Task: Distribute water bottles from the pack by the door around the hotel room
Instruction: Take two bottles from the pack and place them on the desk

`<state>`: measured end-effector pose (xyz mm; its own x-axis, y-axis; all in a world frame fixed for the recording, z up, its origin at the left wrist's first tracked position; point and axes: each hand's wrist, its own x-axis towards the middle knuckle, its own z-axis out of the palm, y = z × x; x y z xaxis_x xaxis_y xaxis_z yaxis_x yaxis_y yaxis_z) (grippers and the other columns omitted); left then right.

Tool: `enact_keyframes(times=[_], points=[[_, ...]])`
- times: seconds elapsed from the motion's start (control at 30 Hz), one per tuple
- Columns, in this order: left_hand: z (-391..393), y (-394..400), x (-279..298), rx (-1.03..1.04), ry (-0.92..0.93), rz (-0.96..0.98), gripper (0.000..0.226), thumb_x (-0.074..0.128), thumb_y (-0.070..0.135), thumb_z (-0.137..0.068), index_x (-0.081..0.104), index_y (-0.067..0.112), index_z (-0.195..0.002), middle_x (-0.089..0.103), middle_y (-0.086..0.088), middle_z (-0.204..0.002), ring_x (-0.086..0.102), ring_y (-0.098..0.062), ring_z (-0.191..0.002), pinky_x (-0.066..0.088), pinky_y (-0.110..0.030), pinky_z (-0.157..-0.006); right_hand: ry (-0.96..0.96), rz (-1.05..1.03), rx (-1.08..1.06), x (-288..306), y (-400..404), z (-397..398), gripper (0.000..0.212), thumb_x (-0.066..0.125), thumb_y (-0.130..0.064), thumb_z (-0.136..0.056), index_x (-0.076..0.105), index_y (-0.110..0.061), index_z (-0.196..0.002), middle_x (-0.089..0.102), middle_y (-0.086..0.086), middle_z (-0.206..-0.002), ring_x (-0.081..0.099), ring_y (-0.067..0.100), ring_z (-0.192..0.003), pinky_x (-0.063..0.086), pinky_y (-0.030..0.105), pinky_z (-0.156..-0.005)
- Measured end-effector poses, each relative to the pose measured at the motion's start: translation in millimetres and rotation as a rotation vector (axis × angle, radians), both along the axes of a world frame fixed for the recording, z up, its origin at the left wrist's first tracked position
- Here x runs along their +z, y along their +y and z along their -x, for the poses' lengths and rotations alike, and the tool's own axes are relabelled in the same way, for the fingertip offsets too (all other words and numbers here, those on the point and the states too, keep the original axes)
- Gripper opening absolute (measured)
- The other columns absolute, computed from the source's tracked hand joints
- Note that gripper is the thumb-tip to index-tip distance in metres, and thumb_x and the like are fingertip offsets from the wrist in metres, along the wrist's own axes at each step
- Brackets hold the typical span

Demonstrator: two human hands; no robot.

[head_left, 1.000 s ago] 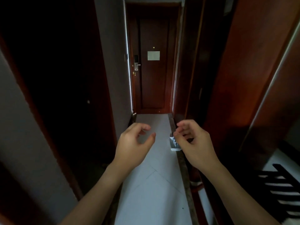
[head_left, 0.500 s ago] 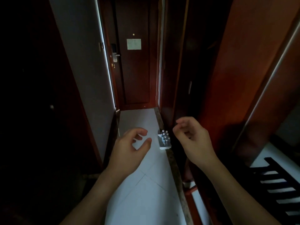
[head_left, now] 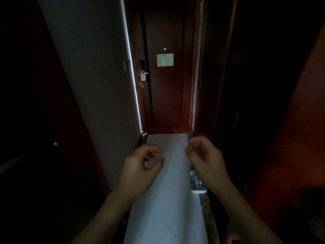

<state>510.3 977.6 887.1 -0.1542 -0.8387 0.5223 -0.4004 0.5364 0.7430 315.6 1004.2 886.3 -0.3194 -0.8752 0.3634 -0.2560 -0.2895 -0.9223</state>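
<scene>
The pack of water bottles [head_left: 197, 183] stands on the pale tiled floor against the right side of a dim, narrow hallway, mostly hidden behind my right wrist. My right hand [head_left: 205, 158] hovers above and slightly ahead of the pack, fingers loosely curled, holding nothing. Out over the middle of the floor, my left hand [head_left: 141, 169] is held with fingers apart and curved, also empty. Neither hand touches the pack.
The dark wooden entry door [head_left: 165, 88] with a lever handle [head_left: 145, 73] and a pale notice closes the hallway ahead. A grey wall [head_left: 91, 76] runs along the left, dark wooden panels [head_left: 263, 103] along the right. The white floor strip [head_left: 168, 199] is narrow.
I have moved down the hallway toward the door. The pack has come closer and now sits under my right wrist. Both hands stay raised and empty.
</scene>
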Motion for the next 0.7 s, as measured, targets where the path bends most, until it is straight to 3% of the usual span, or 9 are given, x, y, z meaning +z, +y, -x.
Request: enact_keyframes(times=[0.1, 0.23, 0.33, 0.47, 0.57, 0.7], points=[[2.0, -51.2, 0.1, 0.014, -0.046, 0.023, 0.022, 0.069, 0.037, -0.076, 0.072, 0.023, -0.093, 0.069, 0.017, -0.09, 0.063, 0.001, -0.086, 0.042, -0.003, -0.072, 0.049, 0.008, 0.03, -1.6, -55.7, 3.8, 0.018, 0.07, -0.012, -0.087, 0.066, -0.027, -0.096, 0.07, -0.008, -0.081, 0.065, 0.008, -0.074, 0.054, 0.026, -0.068], [3.7, -126.1, -12.3, 0.022, -0.005, -0.016, 0.018, 0.069, 0.033, -0.075, 0.07, 0.025, -0.092, 0.07, 0.016, -0.089, 0.063, 0.001, -0.085, 0.041, -0.003, -0.07, 0.09, 0.009, 0.04, -7.8, -133.4, 6.9, 0.024, 0.07, -0.014, -0.087, 0.064, -0.036, -0.092, 0.069, -0.016, -0.08, 0.065, 0.0, -0.075, 0.052, 0.015, -0.066], [6.9, -198.4, -31.5, -0.009, -0.008, -0.055, 0.025, 0.063, 0.047, -0.074, 0.068, 0.033, -0.094, 0.071, 0.013, -0.092, 0.067, -0.007, -0.084, 0.049, -0.012, -0.074, 0.064, 0.002, 0.013, -16.4, -195.9, 9.2, 0.023, 0.069, -0.01, -0.088, 0.065, -0.033, -0.091, 0.07, -0.006, -0.083, 0.065, 0.002, -0.075, 0.052, 0.017, -0.068], [23.1, -303.8, -47.8, -0.095, 0.018, -0.142, 0.022, 0.067, 0.043, -0.075, 0.067, 0.035, -0.096, 0.07, 0.011, -0.094, 0.067, -0.012, -0.088, 0.056, -0.031, -0.078, 0.081, -0.039, -0.061, -15.6, -276.9, 22.9, 0.019, 0.069, -0.012, -0.086, 0.065, -0.03, -0.092, 0.072, -0.001, -0.085, 0.069, 0.013, -0.078, 0.056, 0.024, -0.069], [47.5, -370.0, -44.9, -0.173, -0.03, -0.126, 0.021, 0.07, 0.031, -0.08, 0.067, 0.031, -0.1, 0.068, 0.014, -0.099, 0.064, -0.008, -0.089, 0.052, -0.023, -0.075, 0.112, -0.058, -0.103, -8.5, -324.6, 39.7, 0.019, 0.07, -0.013, -0.085, 0.066, -0.028, -0.095, 0.073, -0.003, -0.085, 0.068, 0.007, -0.078, 0.054, 0.017, -0.068], [91.4, -452.9, -45.9, -0.277, -0.061, -0.071, 0.025, 0.07, 0.026, -0.08, 0.061, 0.039, -0.099, 0.067, 0.018, -0.099, 0.064, -0.005, -0.091, 0.05, -0.016, -0.074, 0.131, -0.09, -0.177, -12.2, -383.1, 69.9, 0.016, 0.07, -0.014, -0.086, 0.067, -0.021, -0.1, 0.072, -0.004, -0.086, 0.068, 0.004, -0.078, 0.052, 0.013, -0.066]])
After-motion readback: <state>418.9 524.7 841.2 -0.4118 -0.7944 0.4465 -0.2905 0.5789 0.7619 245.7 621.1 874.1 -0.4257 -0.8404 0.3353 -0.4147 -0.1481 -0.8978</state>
